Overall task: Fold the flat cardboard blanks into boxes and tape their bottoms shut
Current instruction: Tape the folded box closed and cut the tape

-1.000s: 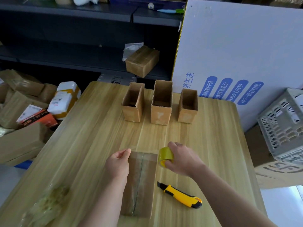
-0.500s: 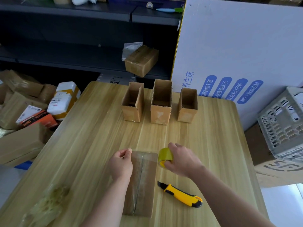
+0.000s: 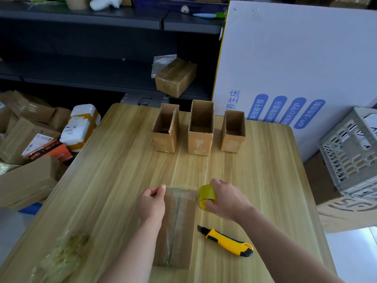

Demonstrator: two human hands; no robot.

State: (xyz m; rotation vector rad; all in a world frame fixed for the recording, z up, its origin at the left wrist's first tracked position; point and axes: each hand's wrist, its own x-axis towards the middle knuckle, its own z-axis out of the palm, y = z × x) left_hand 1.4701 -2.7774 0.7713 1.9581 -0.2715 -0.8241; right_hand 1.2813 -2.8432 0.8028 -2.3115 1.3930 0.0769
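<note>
Essentially unchanged: left hand (image 3: 152, 203) grip pinches the clear tape strip (image 3: 181, 190), right hand (image 3: 226, 201) grip clamps the yellow tape roll (image 3: 206, 193), across the far edge of the brown cardboard box (image 3: 180, 231) on the near worktop (image 3: 122, 160); sealing unfinished.

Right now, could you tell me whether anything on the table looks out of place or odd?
Two things. A crumpled tape wad lies loose at the near-left corner of the table, like waste. The left box of the back three has one flap standing skewed inside its opening, unlike its neighbours. Otherwise nothing stands out.
</note>
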